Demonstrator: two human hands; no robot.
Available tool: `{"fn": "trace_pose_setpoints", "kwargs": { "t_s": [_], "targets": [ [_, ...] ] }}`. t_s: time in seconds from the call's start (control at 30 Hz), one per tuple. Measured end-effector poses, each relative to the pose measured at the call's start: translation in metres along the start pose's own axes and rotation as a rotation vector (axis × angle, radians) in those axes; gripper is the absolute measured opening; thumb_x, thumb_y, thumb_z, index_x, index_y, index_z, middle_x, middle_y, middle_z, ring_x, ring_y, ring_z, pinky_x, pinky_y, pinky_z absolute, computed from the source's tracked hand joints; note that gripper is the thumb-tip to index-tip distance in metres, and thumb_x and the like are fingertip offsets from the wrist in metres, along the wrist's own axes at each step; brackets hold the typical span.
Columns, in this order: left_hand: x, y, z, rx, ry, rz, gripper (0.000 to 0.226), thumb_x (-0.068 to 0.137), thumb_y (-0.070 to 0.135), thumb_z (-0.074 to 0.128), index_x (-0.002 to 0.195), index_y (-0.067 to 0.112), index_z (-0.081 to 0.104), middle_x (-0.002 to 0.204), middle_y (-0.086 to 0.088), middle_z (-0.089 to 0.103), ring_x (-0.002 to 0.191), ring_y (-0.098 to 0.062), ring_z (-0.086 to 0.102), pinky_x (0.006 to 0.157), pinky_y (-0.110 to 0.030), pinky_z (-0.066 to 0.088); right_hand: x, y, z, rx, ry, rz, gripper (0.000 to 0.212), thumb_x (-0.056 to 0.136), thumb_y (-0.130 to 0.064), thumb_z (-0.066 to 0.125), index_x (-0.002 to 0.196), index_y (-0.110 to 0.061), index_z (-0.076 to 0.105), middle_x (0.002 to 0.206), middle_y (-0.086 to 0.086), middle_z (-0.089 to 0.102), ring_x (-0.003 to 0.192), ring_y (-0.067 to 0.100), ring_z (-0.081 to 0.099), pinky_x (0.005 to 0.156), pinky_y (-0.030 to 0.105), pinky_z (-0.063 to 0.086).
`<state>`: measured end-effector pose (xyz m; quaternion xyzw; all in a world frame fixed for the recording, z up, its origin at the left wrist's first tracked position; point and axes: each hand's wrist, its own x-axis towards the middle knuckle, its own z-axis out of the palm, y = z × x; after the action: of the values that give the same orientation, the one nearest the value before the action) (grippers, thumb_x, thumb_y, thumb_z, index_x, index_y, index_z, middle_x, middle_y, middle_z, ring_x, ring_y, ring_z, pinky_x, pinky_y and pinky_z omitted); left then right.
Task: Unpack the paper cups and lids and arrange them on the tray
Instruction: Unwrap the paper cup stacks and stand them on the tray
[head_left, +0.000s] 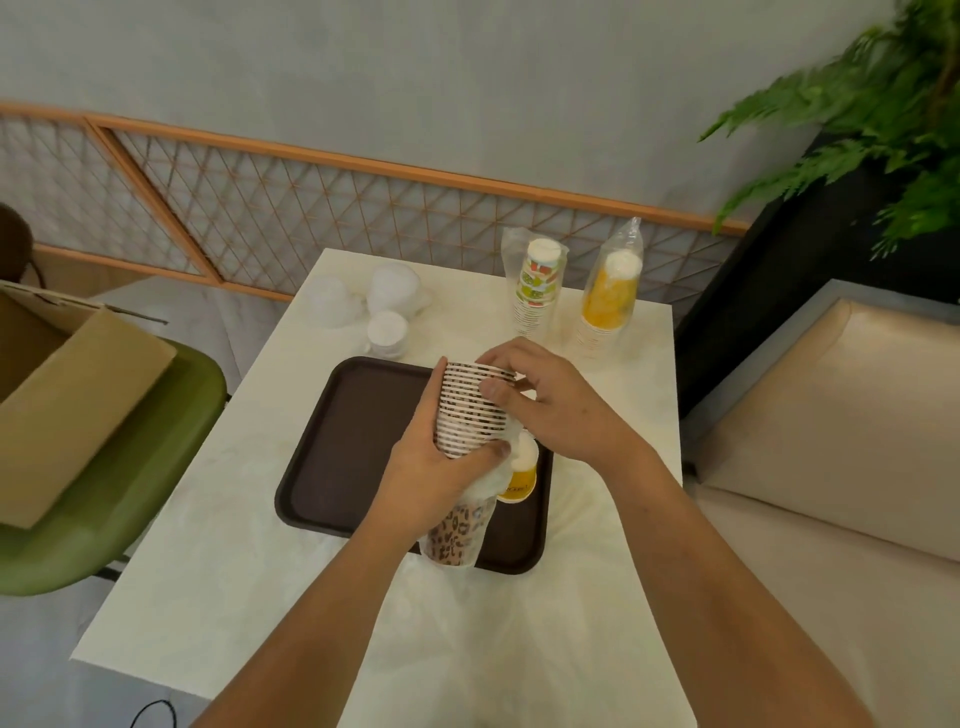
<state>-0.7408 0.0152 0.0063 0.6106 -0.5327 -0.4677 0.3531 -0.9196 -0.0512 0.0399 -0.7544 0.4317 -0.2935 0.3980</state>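
A stack of leopard-print paper cups (470, 410) sticks out of its clear plastic sleeve (457, 530) above the dark brown tray (353, 441). My left hand (441, 478) grips the stack around its lower part, with the sleeve bunched under the fingers. My right hand (550, 405) pinches the rim of the top cup between thumb and fingers. One yellow cup (519, 480) stands on the tray, partly hidden behind the stack. Two more sleeved stacks stand at the table's back right: a green-patterned stack (540, 291) and a yellow stack (608, 306). Bagged white lids (387, 301) lie at the back left.
The white marble table (218, 545) stands against a lattice wall panel. An open cardboard box (67, 405) sits on a green chair (156, 499) to the left. A beige bench (831, 415) and a fern (883, 119) are at the right.
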Motion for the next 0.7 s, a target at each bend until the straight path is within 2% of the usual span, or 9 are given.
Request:
{"fn": "trace_pose_setpoints", "kwargs": {
  "t_s": [0.1,0.17,0.23,0.33,0.43,0.5,0.63,0.7],
  "targets": [
    [-0.009,0.006,0.000,0.000,0.019,0.026,0.096,0.083,0.048,0.084,0.158,0.053,0.025,0.132,0.029,0.060,0.116,0.008,0.061,0.096,-0.026,0.057,-0.007,-0.007,0.002,0.002,0.019,-0.011,0.009,0.106,-0.025,0.057,0.113,-0.023,0.061,0.126,-0.003,0.057,0.116,0.009,0.058,0.098,0.033,0.054],
    [-0.014,0.010,0.000,-0.002,0.028,0.049,0.091,0.083,0.047,0.084,0.156,0.053,0.029,0.133,0.027,0.061,0.118,0.004,0.062,0.098,-0.030,0.057,-0.010,-0.011,0.002,0.013,0.040,-0.014,0.013,0.107,-0.025,0.055,0.116,-0.019,0.061,0.130,-0.003,0.056,0.119,0.008,0.057,0.100,0.032,0.053],
    [-0.017,0.014,0.000,0.007,0.038,0.062,0.088,0.083,0.047,0.084,0.155,0.053,0.032,0.129,0.029,0.062,0.115,0.006,0.062,0.097,-0.028,0.057,-0.011,-0.014,0.001,0.022,0.061,-0.018,0.017,0.107,-0.024,0.054,0.118,-0.015,0.063,0.131,-0.004,0.057,0.119,0.007,0.057,0.101,0.033,0.052],
    [-0.020,0.018,0.000,0.044,0.052,0.071,0.086,0.083,0.050,0.084,0.153,0.054,0.034,0.123,0.035,0.061,0.110,0.013,0.061,0.093,-0.024,0.057,-0.012,-0.018,-0.002,0.049,0.086,-0.001,0.011,0.106,-0.023,0.056,0.110,-0.017,0.065,0.131,-0.007,0.058,0.120,0.005,0.057,0.103,0.035,0.051],
    [-0.023,0.020,0.000,0.046,0.062,0.072,0.083,0.082,0.051,0.084,0.151,0.053,0.037,0.124,0.032,0.062,0.110,0.011,0.062,0.094,-0.028,0.059,-0.012,-0.020,-0.003,0.045,0.125,-0.005,0.014,0.106,-0.023,0.056,0.113,-0.015,0.066,0.131,-0.006,0.059,0.120,0.006,0.057,0.103,0.032,0.050],
    [-0.025,0.021,0.000,0.042,0.064,0.071,0.081,0.081,0.050,0.086,0.148,0.054,0.040,0.125,0.030,0.063,0.111,0.009,0.062,0.097,-0.032,0.059,-0.011,-0.019,-0.003,0.023,0.187,-0.029,0.019,0.106,-0.024,0.056,0.118,-0.014,0.066,0.126,-0.003,0.060,0.117,0.007,0.058,0.101,0.029,0.050],
    [-0.031,0.018,-0.001,0.035,0.030,0.065,0.081,0.079,0.046,0.088,0.145,0.054,0.042,0.128,0.027,0.063,0.115,0.004,0.063,0.100,-0.039,0.058,-0.008,-0.017,-0.012,0.000,0.385,-0.005,0.016,0.107,-0.026,0.054,0.115,-0.016,0.064,0.118,-0.002,0.061,0.109,0.003,0.056,0.096,0.027,0.046],
    [-0.033,0.016,-0.001,0.032,0.026,0.055,0.083,0.078,0.046,0.089,0.145,0.055,0.041,0.129,0.027,0.062,0.117,0.003,0.062,0.101,-0.039,0.058,-0.008,-0.010,-0.017,-0.040,0.447,0.035,0.030,0.107,-0.033,0.052,0.123,-0.011,0.064,0.124,0.000,0.060,0.114,0.007,0.055,0.100,0.032,0.047]
  ]
}}
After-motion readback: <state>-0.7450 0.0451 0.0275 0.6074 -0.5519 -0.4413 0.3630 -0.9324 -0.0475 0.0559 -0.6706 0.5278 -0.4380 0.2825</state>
